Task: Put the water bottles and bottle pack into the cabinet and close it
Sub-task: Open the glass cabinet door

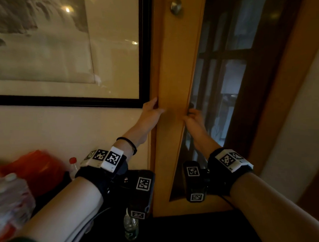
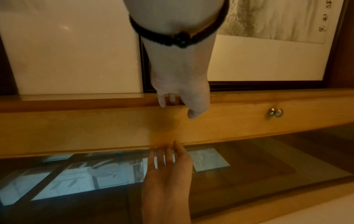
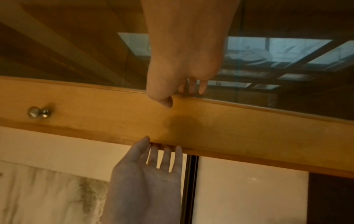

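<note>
The cabinet door [image 1: 170, 121] stands right in front of me, a glass panel in a pale wood frame, and it looks shut or nearly so, with none of the goods inside yet as far as I can judge. My left hand [image 1: 151, 109] has its fingers hooked into the gap along the frame's left edge, thumb laid on the wood face; my right hand [image 1: 193, 117] rests straight fingers against the glass [image 1: 228, 83] just beside the frame's right edge, holding nothing. The round metal knob [image 1: 176, 6] sits far up the same strip, untouched. The bottle pack [image 1: 3, 196] waits on the dark counter at near left, with a red-capped bottle [image 1: 73, 165] behind it, a red bag [image 1: 40, 163] beside them, and a clear bottle [image 1: 131, 227] under my left wrist. I judge the step is opening the door: I would pull evenly with the left fingertips along the edge, keep the right palm light on the glass, and swing it clear of the framed painting [image 1: 67, 43] on the left.
</note>
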The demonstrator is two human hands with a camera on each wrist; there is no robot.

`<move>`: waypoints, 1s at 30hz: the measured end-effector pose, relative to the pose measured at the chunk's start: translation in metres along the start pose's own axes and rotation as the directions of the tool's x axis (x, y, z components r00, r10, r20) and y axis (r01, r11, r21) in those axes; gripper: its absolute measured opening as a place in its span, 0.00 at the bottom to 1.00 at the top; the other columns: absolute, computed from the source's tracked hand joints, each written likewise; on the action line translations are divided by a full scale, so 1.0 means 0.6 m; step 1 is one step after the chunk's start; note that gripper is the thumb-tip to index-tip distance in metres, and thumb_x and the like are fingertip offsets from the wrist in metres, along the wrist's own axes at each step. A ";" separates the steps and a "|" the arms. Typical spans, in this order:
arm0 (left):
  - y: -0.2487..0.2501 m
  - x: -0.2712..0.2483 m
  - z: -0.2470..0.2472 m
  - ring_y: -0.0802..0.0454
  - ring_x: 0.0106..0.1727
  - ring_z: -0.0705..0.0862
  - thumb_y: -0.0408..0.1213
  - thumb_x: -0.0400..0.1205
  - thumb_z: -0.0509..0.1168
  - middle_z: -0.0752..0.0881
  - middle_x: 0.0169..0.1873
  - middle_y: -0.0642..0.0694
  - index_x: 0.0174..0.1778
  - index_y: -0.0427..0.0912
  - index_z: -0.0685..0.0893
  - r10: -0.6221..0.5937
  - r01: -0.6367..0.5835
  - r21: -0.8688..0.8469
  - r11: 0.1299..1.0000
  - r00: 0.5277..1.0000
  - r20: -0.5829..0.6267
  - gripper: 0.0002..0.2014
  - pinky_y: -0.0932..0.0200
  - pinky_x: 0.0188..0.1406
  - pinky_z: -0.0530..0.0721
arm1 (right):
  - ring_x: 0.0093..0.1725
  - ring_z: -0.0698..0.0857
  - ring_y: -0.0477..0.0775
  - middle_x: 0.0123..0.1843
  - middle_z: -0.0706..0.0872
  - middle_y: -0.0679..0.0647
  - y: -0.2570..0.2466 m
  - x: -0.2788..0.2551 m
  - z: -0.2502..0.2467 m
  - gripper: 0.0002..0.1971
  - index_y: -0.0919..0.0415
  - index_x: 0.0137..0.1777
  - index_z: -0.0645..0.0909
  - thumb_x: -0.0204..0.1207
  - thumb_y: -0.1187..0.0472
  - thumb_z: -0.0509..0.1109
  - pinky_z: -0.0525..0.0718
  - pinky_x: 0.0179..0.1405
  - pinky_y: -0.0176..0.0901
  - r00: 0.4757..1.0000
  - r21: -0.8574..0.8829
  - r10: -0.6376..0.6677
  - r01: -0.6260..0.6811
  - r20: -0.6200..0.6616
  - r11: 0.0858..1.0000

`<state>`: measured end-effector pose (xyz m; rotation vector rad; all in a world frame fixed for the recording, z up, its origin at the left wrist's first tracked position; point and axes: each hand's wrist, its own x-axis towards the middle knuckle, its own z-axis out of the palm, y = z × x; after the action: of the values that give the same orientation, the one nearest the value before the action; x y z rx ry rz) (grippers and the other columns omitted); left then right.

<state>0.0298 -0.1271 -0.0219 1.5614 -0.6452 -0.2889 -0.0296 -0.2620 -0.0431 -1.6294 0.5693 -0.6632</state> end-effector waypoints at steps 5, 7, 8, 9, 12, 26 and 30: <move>0.006 0.008 0.004 0.62 0.53 0.79 0.29 0.82 0.56 0.82 0.58 0.56 0.70 0.52 0.75 -0.006 0.003 -0.061 0.998 0.999 -0.050 0.21 0.65 0.39 0.73 | 0.63 0.79 0.55 0.69 0.74 0.57 0.013 -0.001 0.007 0.28 0.53 0.74 0.64 0.73 0.63 0.66 0.81 0.65 0.54 1.000 0.030 -0.024 0.025 -0.019 0.999; 0.007 0.005 0.002 0.55 0.59 0.79 0.28 0.79 0.57 0.81 0.62 0.53 0.72 0.51 0.75 -0.013 0.009 -0.060 0.998 0.998 -0.064 0.25 0.61 0.42 0.73 | 0.64 0.79 0.54 0.69 0.74 0.57 0.018 -0.004 0.004 0.28 0.53 0.74 0.64 0.73 0.62 0.66 0.81 0.63 0.50 0.999 0.035 -0.031 0.032 -0.023 0.999; 0.006 0.004 0.002 0.53 0.60 0.78 0.29 0.78 0.57 0.81 0.63 0.51 0.71 0.49 0.75 -0.014 0.009 -0.063 0.998 0.997 -0.075 0.24 0.60 0.44 0.74 | 0.64 0.78 0.54 0.69 0.74 0.56 0.020 -0.005 0.001 0.28 0.54 0.74 0.64 0.74 0.63 0.66 0.80 0.62 0.48 0.999 0.039 -0.033 0.034 -0.025 0.999; 0.005 0.000 0.003 0.51 0.61 0.78 0.29 0.78 0.57 0.82 0.62 0.50 0.69 0.47 0.77 -0.017 0.011 -0.074 0.997 0.997 -0.080 0.23 0.58 0.45 0.75 | 0.64 0.79 0.53 0.69 0.74 0.56 0.023 -0.007 -0.001 0.28 0.54 0.74 0.65 0.74 0.63 0.67 0.80 0.62 0.47 0.999 0.046 -0.033 0.034 -0.033 0.998; 0.004 -0.013 0.013 0.47 0.58 0.80 0.29 0.77 0.56 0.83 0.56 0.47 0.57 0.43 0.78 0.003 -0.016 -0.124 0.992 0.995 -0.103 0.14 0.50 0.53 0.79 | 0.63 0.80 0.54 0.66 0.76 0.56 0.026 -0.020 -0.005 0.26 0.55 0.72 0.66 0.74 0.62 0.68 0.80 0.67 0.54 0.997 0.079 -0.047 0.052 -0.062 0.996; 0.015 -0.159 0.051 0.39 0.58 0.83 0.46 0.68 0.60 0.85 0.56 0.36 0.61 0.41 0.81 0.004 -0.019 -0.299 0.954 0.999 -0.049 0.26 0.40 0.61 0.81 | 0.70 0.77 0.53 0.73 0.71 0.52 0.040 -0.200 -0.047 0.54 0.34 0.71 0.60 0.43 0.25 0.78 0.78 0.71 0.59 0.991 0.018 -0.103 0.104 -0.085 0.994; 0.032 -0.196 0.047 0.43 0.54 0.83 0.37 0.78 0.58 0.84 0.49 0.41 0.63 0.37 0.80 0.023 -0.006 -0.310 0.951 0.998 0.050 0.18 0.41 0.63 0.82 | 0.75 0.69 0.53 0.75 0.63 0.49 0.031 -0.243 -0.059 0.58 0.42 0.78 0.55 0.48 0.32 0.80 0.72 0.76 0.59 0.990 -0.077 -0.104 0.096 -0.096 0.992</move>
<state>-0.0847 -0.0846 -0.0296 1.2501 -0.6200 -0.4021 -0.1589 -0.1892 -0.0729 -1.7074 0.5927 -0.8102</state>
